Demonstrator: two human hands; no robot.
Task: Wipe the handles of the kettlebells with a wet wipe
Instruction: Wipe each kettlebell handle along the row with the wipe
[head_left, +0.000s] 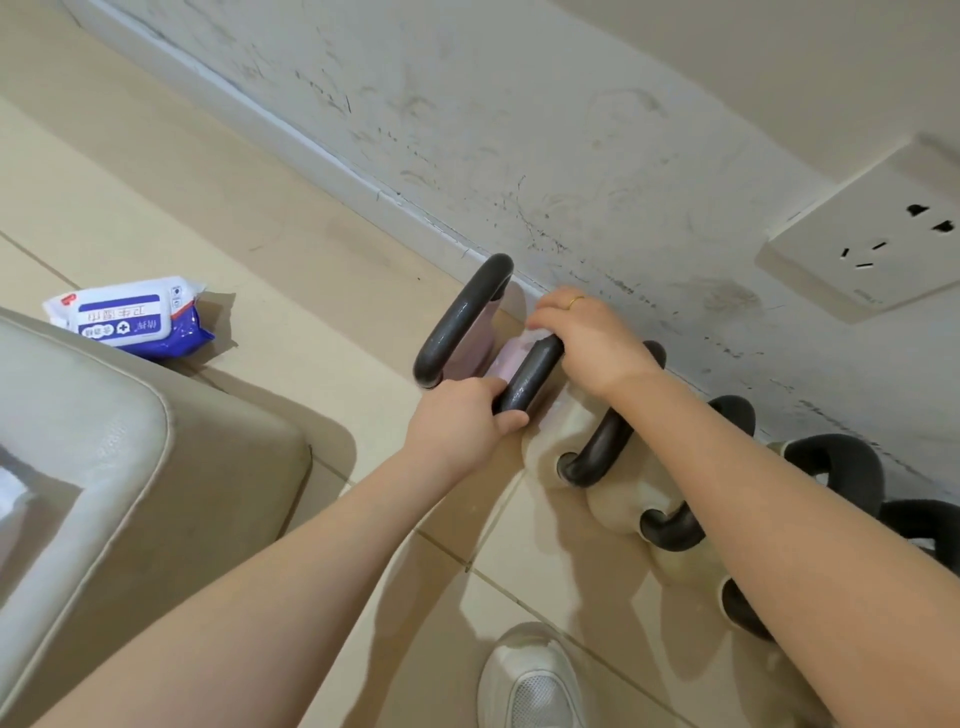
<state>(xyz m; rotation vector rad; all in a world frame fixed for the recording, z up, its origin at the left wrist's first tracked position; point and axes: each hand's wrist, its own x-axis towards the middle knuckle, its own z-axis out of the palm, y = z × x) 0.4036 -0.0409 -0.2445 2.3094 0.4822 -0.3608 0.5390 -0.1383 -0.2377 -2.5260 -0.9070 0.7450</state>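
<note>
kettlebells (613, 467) beside wall (571, 130), wipes pack (132, 325) apart

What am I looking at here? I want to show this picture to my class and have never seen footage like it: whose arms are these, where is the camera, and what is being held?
There is one picture, taken by a camera worn on a person's head, looking down at their own bare arms. No machine is involved. A row of kettlebells with dark handles stands on the tiled floor along a scuffed wall. The left hand grips one end of a kettlebell handle. The right hand holds its other end, with a pale wet wipe at its fingers. A pack of wipes lies on the floor to the left, beside a cushioned seat.
</note>
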